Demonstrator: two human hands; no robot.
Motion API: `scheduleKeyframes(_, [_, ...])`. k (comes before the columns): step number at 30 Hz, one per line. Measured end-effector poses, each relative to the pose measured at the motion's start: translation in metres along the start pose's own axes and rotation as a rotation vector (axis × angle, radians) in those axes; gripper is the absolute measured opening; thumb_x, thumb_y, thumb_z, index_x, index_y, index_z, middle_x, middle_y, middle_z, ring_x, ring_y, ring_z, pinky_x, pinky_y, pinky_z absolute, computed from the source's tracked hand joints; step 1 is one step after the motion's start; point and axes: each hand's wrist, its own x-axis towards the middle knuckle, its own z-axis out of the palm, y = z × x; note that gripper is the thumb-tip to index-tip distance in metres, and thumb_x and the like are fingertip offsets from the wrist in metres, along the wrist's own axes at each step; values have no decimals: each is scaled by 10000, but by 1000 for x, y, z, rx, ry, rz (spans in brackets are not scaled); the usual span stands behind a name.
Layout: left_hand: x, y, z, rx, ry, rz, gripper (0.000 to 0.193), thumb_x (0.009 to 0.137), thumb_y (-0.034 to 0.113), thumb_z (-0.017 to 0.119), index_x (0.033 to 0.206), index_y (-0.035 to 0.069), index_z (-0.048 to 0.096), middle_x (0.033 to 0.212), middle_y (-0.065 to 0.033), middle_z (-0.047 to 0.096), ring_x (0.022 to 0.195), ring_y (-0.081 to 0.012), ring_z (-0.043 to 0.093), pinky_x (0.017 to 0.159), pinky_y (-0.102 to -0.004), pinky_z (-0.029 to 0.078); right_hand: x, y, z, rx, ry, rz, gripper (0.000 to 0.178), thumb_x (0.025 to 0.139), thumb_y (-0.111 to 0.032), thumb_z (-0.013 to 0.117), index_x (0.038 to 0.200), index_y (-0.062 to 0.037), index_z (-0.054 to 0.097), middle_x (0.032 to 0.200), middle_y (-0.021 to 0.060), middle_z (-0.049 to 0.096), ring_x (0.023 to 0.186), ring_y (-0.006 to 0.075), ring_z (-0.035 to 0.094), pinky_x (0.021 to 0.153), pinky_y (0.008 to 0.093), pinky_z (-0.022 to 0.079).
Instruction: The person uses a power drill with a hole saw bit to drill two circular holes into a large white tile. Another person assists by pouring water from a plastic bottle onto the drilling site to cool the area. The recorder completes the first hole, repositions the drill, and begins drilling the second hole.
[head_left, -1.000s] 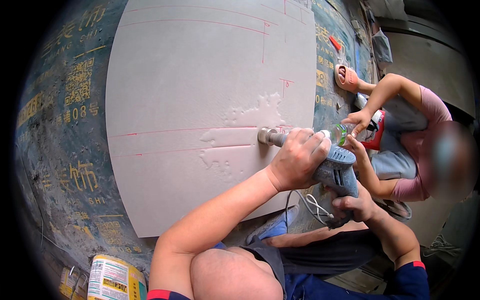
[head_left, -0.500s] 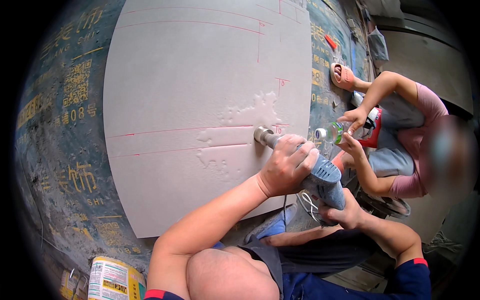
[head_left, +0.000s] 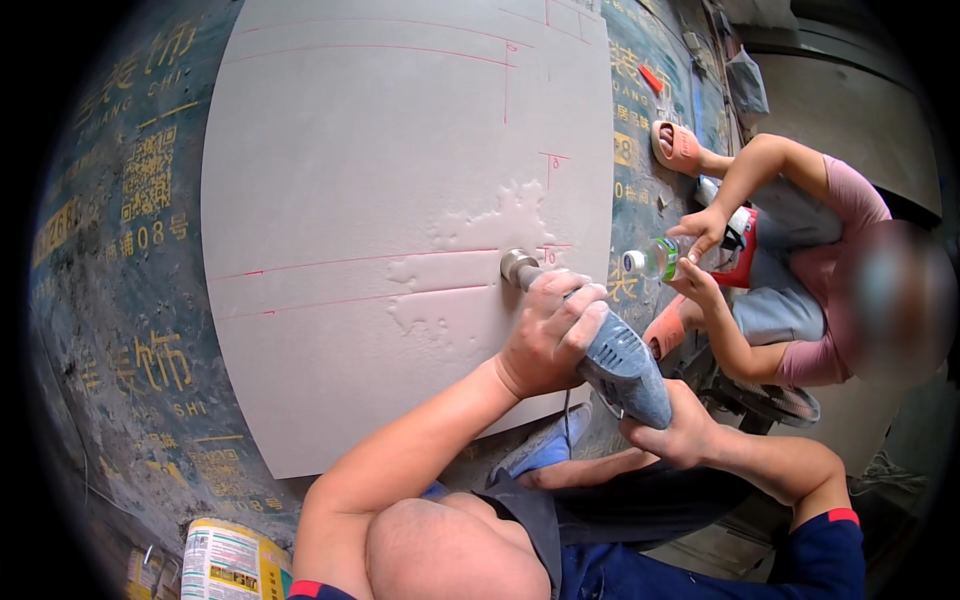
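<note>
Yellow characters and a square code are running across the dark green floor sheeting (head_left: 150,250). Red lines with small figures are marking the large grey slab (head_left: 330,170), and dense print is covering the label of a yellow-and-white container (head_left: 235,562) at lower left. A clear bottle (head_left: 661,259) is showing a green label and a white cap; a co-worker in pink (head_left: 850,190) is holding it in both hands, tilted toward the slab.

The power drill (head_left: 622,365) is looking dusty blue-grey, with vent slots along its body and a silver cylindrical bit (head_left: 517,267). It is slanting over the slab's right side, its bit standing at the right edge of a milky wet patch (head_left: 450,272).

The left hand (head_left: 553,332) is wrapping its whitened fingers around the drill's front, just behind the bit. The right hand (head_left: 676,428) is gripping the rear end, its fingers partly hidden underneath.
</note>
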Motion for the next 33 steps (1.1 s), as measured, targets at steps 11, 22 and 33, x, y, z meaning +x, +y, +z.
scheduleKeyframes(11, [-5,-5,-3,-23,76,-87,732,776,183,842,1377,48,446,1329,-218,627,1211,-438,611,1083,-625,456,4,-51,-12,-165,-55,48,332,844,-186,729,1078,42,669,914,171,749,878,270,743,862,399,575])
scheduleKeyframes(22, [25,-2,1,74,53,-167,834,728,169,909,1391,14,426,1283,-227,625,1133,-442,632,997,-559,502,22,-64,-55,-51,-153,145,463,825,-183,742,1220,51,680,1132,134,652,1051,199,628,962,350,490])
scheduleKeyframes(33, [40,-8,12,89,17,-207,878,680,325,928,1367,-12,497,1213,-236,626,1102,-443,635,961,-543,497,24,-58,-74,147,-98,161,502,726,-191,741,1182,18,726,885,29,687,901,122,674,1071,286,419])
